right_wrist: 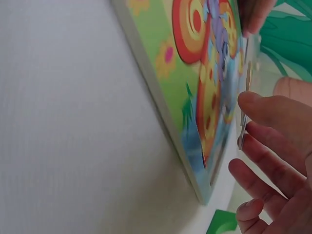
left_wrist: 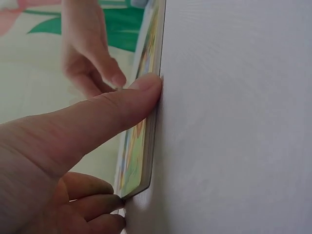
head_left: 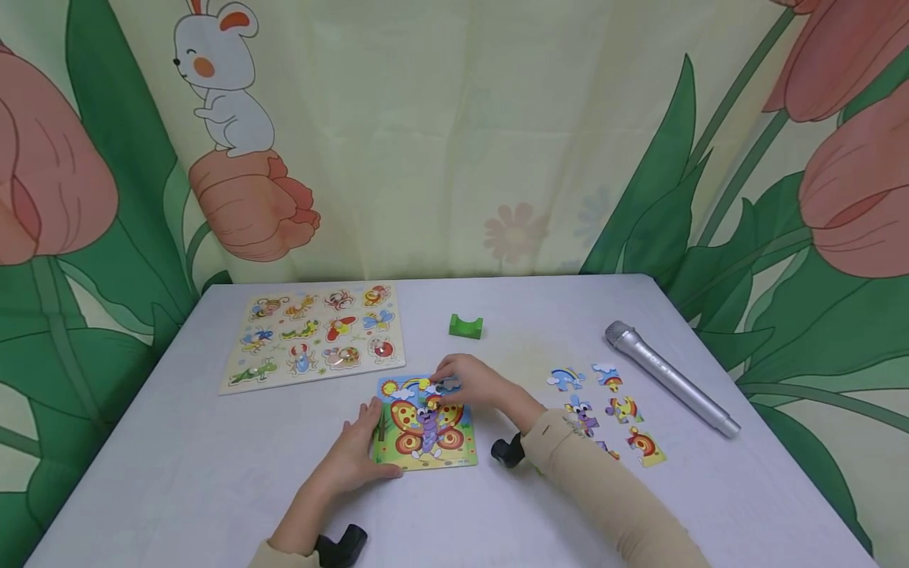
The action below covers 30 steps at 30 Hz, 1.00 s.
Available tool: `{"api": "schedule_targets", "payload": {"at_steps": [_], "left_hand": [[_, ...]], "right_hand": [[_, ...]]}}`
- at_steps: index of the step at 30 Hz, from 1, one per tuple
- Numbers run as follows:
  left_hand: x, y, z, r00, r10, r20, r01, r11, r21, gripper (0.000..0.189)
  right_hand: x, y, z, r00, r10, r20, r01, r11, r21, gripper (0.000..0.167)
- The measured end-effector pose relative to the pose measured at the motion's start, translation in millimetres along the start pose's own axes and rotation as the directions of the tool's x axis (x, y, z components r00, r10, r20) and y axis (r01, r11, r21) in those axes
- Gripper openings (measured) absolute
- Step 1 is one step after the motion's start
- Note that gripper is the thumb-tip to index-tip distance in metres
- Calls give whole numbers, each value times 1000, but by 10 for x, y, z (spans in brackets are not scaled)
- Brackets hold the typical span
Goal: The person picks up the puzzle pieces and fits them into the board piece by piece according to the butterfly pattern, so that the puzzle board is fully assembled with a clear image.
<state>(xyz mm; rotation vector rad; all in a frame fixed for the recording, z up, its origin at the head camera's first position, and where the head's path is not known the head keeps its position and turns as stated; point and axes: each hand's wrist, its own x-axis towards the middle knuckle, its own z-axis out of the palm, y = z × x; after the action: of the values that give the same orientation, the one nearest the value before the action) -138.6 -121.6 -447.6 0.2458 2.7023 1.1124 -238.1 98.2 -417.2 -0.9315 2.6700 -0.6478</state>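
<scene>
A square butterfly puzzle board (head_left: 454,456) lies on the table in the head view, showing a purple butterfly with red and yellow wings. At its lower left corner, my left hand (head_left: 346,457) grips it, thumb along the front edge and fingers at the left side. My right hand (head_left: 474,384) is over the board's upper right part. Between its thumb and fingers it pinches a thin puzzle piece (right_wrist: 248,78), seen edge-on in the right wrist view, just above the board. That piece's picture is mostly hidden by the fingers.
Loose puzzle pieces (head_left: 625,409) lie right of the board, some partly behind the right sleeve. Beyond them rests a silver microphone (head_left: 675,380). A green block (head_left: 465,326) stands behind the board. An insect puzzle board (head_left: 284,347) is at the back left.
</scene>
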Motion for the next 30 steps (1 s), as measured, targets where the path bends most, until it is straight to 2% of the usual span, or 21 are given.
{"api": "schedule_targets", "payload": {"at_steps": [5, 20, 25, 30], "left_hand": [[13, -10, 14, 1000, -2, 8, 2, 1000, 1, 107], [29, -11, 18, 1000, 10, -3, -10, 1000, 0, 108], [13, 5, 16, 1000, 18, -2, -18, 1000, -8, 108], [12, 25, 12, 1000, 15, 1, -15, 1000, -10, 107]], "right_hand": [[95, -58, 90, 999, -15, 30, 16, 998, -55, 36], [313, -318, 206, 997, -65, 38, 70, 983, -172, 36], [361, -373, 236, 998, -53, 31, 59, 970, -238, 36], [395, -399, 253, 1000, -12, 14, 15, 964, -266, 34]]}}
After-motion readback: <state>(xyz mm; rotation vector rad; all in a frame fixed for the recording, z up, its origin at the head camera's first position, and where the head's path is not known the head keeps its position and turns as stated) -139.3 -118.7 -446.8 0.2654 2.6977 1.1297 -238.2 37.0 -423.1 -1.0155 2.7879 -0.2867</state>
